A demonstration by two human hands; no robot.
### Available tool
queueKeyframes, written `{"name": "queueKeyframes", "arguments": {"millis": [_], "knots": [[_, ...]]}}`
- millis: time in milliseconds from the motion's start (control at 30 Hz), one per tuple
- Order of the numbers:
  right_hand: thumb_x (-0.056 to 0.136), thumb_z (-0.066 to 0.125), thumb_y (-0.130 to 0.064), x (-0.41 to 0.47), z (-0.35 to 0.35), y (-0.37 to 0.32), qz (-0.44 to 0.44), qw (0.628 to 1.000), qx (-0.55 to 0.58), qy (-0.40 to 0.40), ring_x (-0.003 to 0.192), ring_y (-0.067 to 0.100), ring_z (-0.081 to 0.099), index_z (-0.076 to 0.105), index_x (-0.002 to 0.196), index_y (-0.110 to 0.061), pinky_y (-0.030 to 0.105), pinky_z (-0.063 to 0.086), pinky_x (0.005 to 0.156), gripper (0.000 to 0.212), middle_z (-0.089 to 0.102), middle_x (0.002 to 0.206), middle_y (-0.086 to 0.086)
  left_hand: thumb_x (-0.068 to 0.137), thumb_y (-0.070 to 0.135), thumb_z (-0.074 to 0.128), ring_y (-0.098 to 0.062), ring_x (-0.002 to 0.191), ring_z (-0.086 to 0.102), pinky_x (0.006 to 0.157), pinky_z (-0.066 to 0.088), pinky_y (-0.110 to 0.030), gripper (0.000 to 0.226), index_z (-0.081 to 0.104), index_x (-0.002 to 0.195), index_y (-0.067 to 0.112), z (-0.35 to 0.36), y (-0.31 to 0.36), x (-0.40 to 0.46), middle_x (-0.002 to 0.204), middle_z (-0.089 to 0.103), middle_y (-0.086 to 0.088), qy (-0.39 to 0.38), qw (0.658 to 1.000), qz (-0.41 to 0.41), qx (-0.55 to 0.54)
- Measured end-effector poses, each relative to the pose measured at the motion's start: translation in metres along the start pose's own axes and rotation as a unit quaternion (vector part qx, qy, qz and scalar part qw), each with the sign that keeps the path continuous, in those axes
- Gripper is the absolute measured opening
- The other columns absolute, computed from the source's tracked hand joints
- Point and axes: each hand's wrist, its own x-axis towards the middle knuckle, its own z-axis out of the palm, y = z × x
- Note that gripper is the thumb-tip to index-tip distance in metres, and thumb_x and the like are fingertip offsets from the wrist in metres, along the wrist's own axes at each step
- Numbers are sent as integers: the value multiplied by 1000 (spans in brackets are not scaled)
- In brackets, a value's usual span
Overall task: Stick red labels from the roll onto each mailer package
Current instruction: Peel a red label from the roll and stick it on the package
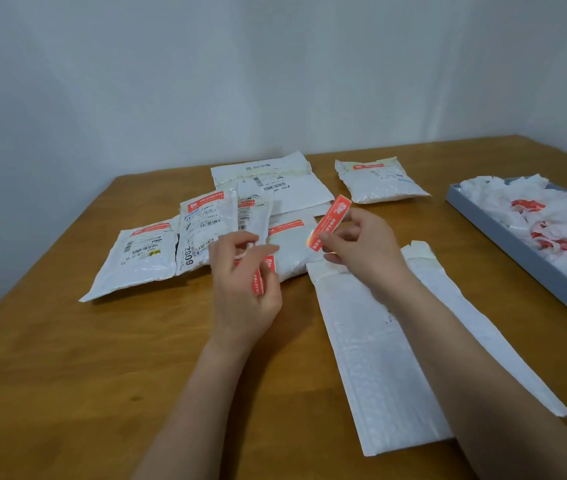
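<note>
Now the right hand pinches one peeled red rectangular paper label by its lower end, long axis running toward one o'clock. At nine o'clock the left hand curls round the red label roll. The unlabelled long white padded mailer lies beneath the right forearm, at six o'clock from the label, so the right hand is nearer.

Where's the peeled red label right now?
Head view, centre-right: the red label is pinched in the right hand, held in the air above the unlabelled white mailer.
</note>
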Motion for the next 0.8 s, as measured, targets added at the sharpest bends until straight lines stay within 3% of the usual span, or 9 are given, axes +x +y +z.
{"name": "queueKeyframes", "arguments": {"millis": [133,233,300,367,433,533,633,800], "knots": [[89,68,-15,2,-30,-5,30,999,6,-16,82,13,71,64,106,-14,25,59,74,18,72,94,4,76,-4,49,-16,88,53,77,41,-14,21,70,83,-2,12,24,2,91,57,-15,-57,994,53,-78],[90,65,-12,7,-52,-2,38,999,3,-20,79,14,72,66,104,-13,23,57,71,14,74,90,4,79,-3,50,-10,84,55,70,44,-14,21,69,86,2,23,45,12,92,59,-9,-125,982,32,-137],[92,63,-12,13,-64,1,43,999,3,-14,77,12,72,67,104,-11,20,56,67,12,75,87,3,80,-5,52,-9,81,58,68,45,-12,24,70,88,9,30,59,21,94,59,-3,-150,973,-42,-167],[94,60,-14,21,-72,5,53,999,9,-7,75,11,72,68,104,-10,19,55,64,13,75,86,3,86,-5,52,-11,83,62,71,51,-15,29,68,90,19,40,72,34,97,59,6,-157,953,-175,-193],[96,58,-15,28,-77,9,64,998,26,-2,74,9,72,68,102,-10,18,55,63,13,75,86,3,90,-4,50,-13,85,65,75,56,-22,29,67,94,20,53,80,46,96,60,12,-145,912,-317,-216],[97,56,-16,32,-77,22,71,994,81,20,73,8,70,69,100,-10,19,56,66,14,74,89,4,90,-5,46,-11,71,65,71,57,-24,28,67,91,14,77,83,49,92,65,2,-118,831,-459,-293],[94,59,-13,31,-74,41,89,984,138,65,74,11,63,70,95,-7,26,54,78,12,72,84,4,89,-6,47,-11,66,63,66,53,-20,27,64,87,14,88,83,35,91,65,0,-114,816,-481,-300],[92,62,-11,34,-73,48,76,982,158,68,69,8,62,70,90,-9,22,54,72,8,71,78,2,90,-3,54,-9,64,64,62,51,-18,21,65,87,14,93,78,32,86,66,-2,-115,827,-454,-312]]}}
